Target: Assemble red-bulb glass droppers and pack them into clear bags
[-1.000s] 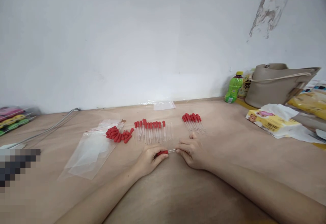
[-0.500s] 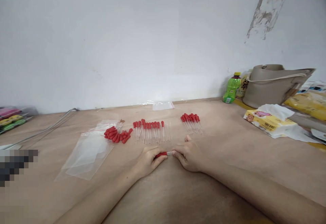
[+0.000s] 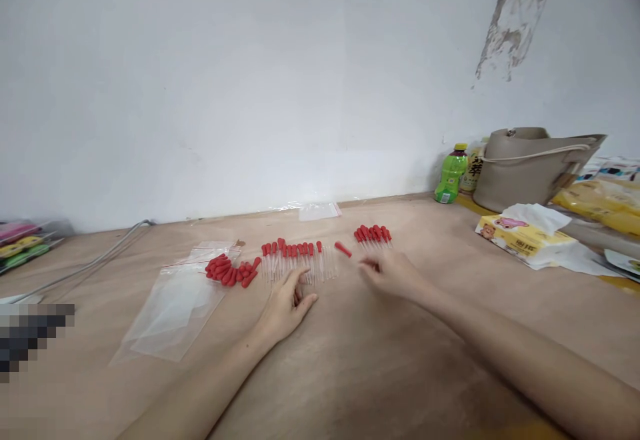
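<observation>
My right hand (image 3: 390, 273) pinches the glass tube of a dropper whose red rubber bulb (image 3: 343, 249) points up and to the left. A bundle of red-bulbed droppers (image 3: 373, 235) lies just behind this hand, which hides part of their tubes. With thumb and fingers apart, my left hand (image 3: 287, 303) holds nothing. It is in front of a row of droppers (image 3: 295, 260) and covers some of their lower ends. Several glass tubes without bulbs (image 3: 329, 263) lie at that row's right end. Loose red rubber bulbs (image 3: 230, 271) are heaped to the left of the row.
Clear zip bags (image 3: 165, 313) lie under and beside the bulbs. Another small bag (image 3: 320, 211) is near the wall. To the right are a tissue box (image 3: 530, 240), a green bottle (image 3: 451, 173) and a beige bag (image 3: 523, 170). A grey cable (image 3: 107, 247) runs along the left.
My left hand has let go of the red bulb and opened. My right hand has moved the dropper away and up, toward the right-hand bundle.
</observation>
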`<state>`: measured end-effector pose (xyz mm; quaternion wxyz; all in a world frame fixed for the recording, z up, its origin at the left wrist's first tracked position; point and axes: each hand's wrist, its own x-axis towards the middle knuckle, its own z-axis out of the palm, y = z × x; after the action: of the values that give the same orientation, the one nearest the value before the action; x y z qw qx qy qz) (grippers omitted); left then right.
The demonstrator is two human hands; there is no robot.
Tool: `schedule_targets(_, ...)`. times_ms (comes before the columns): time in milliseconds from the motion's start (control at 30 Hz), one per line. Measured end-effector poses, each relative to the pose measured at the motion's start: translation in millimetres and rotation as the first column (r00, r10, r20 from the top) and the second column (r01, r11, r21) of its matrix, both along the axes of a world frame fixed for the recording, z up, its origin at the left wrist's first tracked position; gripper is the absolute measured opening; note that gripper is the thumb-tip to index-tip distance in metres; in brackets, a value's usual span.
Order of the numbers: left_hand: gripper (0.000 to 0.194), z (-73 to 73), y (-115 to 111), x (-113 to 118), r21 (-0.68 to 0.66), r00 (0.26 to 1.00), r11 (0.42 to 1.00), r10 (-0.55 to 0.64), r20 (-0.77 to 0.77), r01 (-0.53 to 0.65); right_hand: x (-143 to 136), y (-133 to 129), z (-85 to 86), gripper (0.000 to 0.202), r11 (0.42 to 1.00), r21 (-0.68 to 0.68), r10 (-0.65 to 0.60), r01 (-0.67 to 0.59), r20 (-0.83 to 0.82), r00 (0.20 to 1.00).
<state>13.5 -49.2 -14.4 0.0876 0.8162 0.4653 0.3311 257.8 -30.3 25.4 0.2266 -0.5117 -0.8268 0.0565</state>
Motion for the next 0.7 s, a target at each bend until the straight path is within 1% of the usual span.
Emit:
schedule_targets(33, 0.032, -0.6, 0.7, -0.3, -0.003, 1.000, 1.000, -0.008, -0.015, 0.008, 5.4, 10.6, 2.8, 0.026, 0.996, -0.027, -0.085, 0.084, -0.037, 0.996)
schedule_targets(67, 0.026, -0.9, 1.2, -0.1, -0.003, 0.999, 1.000, -0.026, -0.031, 0.026, 10.2, 21.6, 5.0, 0.028, 0.979, -0.058, -0.198, 0.195, -0.051, 0.979)
schedule_targets(133, 0.018, -0.9, 1.2, 0.9, -0.011, 0.997, 0.998, -0.062, -0.052, 0.061, 17.1, 42.0, 6.7, 0.027, 0.914, -0.087, -0.401, 0.397, -0.039, 0.915)
schedule_targets(167, 0.016, -0.6, 0.9, 1.5, -0.020, 0.996, 0.997, -0.073, -0.051, 0.072, 19.2, 50.3, 6.0, 0.026, 0.878, -0.090, -0.474, 0.470, -0.024, 0.880)
schedule_targets(233, 0.015, 0.2, 0.2, 2.4, -0.033, 0.996, 0.996, -0.083, -0.040, 0.082, 21.1, 61.5, 2.0, 0.025, 0.828, -0.081, -0.556, 0.554, 0.005, 0.831)
schedule_targets(300, 0.015, 0.9, -0.4, 2.6, -0.034, 0.996, 0.996, -0.084, -0.031, 0.083, 21.4, 66.0, -4.1, 0.026, 0.817, -0.059, -0.572, 0.574, 0.037, 0.819)
schedule_targets(433, 0.014, 0.4, -0.2, 2.3, -0.037, 0.996, 0.996, -0.085, -0.028, 0.084, 21.6, 65.3, -13.9, 0.028, 0.838, -0.012, -0.543, 0.545, 0.084, 0.836)
schedule_targets(700, 0.014, 1.1, 1.0, 1.4, -0.045, 0.995, 0.995, -0.096, -0.026, 0.094, 24.2, 63.5, -15.9, 0.027, 0.838, 0.009, -0.543, 0.545, 0.109, 0.833)
